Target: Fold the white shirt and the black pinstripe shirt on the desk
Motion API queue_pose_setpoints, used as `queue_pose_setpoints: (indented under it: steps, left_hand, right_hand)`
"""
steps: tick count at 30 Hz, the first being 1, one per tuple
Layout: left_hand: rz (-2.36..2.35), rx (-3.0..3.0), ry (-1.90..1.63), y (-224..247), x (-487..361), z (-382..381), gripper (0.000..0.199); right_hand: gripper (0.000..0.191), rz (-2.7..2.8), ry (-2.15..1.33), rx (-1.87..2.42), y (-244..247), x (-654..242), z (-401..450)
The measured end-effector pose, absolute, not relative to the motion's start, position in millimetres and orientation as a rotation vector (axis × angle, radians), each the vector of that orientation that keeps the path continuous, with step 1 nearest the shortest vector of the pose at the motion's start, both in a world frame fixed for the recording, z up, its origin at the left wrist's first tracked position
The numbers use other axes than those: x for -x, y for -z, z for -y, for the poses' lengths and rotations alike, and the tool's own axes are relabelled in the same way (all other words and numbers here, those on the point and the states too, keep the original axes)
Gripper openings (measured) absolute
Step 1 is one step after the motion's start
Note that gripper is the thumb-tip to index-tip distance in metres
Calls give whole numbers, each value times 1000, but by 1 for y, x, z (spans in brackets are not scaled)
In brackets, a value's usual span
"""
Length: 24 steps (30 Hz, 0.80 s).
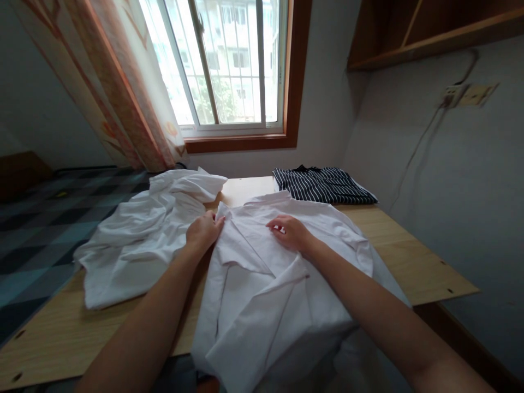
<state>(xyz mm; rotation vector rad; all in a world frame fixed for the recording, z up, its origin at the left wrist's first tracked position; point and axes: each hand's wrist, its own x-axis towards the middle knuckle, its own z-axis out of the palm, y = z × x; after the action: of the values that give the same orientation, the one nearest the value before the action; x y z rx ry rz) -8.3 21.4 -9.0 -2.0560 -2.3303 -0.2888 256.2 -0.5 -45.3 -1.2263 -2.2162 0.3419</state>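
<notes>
A white shirt [254, 289] lies spread on the wooden board, its collar toward the window and its lower part hanging over the near edge. My left hand [204, 229] pinches the shirt's left shoulder edge between thumb and fingers. Over the upper middle of the shirt is my right hand [290, 232], its fingers curled and close to the cloth; whether they grip any fabric is unclear. Left of my left hand, a second white garment [143, 234] rests in a crumpled heap.
The wooden board [409, 251] carries a folded black-and-white striped garment [323, 184] at its far right. A checked bedspread [33, 229] spreads at the left. Behind are a curtain [123, 82] and a window [229, 65]; a shelf [429, 38] hangs at upper right.
</notes>
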Motion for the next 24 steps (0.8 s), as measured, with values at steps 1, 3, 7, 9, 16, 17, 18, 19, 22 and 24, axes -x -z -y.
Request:
queue_pose_setpoints:
  steps: [1, 3, 7, 9, 16, 17, 18, 19, 22, 24]
  left_hand:
    - [2337, 2050, 271, 9, 7, -21, 43]
    - [2342, 2039, 244, 10, 6, -20, 46]
    - [2325, 2043, 210, 12, 6, -19, 52]
    - [2311, 2053, 187, 14, 6, -20, 53]
    - [2266, 2067, 183, 17, 7, -20, 51]
    - [2266, 2068, 179, 17, 6, -20, 50]
    - [2266, 2069, 175, 17, 6, -20, 50]
    - [2266, 2068, 172, 17, 6, -20, 50]
    - [2265, 2070, 169, 18, 7, -21, 50]
    - [2267, 2072, 167, 18, 8, -22, 50]
  right_hand:
    - [20, 2252, -407, 1154, 44, -252, 4]
    - [15, 2296, -479, 1052, 42, -244, 11]
    - [24, 2373, -436, 1000, 39, -235, 21]
    - [30, 2445, -374, 1015, 38, -234, 24]
    - [28, 2586, -215, 1093, 30, -238, 31]
    - [30, 2602, -189, 1092, 28, -238, 32]
    - [31, 2617, -160, 1087, 27, -237, 34]
    - [31, 2631, -128, 1082, 26, -235, 35]
    - [22, 2656, -32, 1097, 25, -230, 41]
    - [15, 2647, -2, 1142, 24, -228, 44]
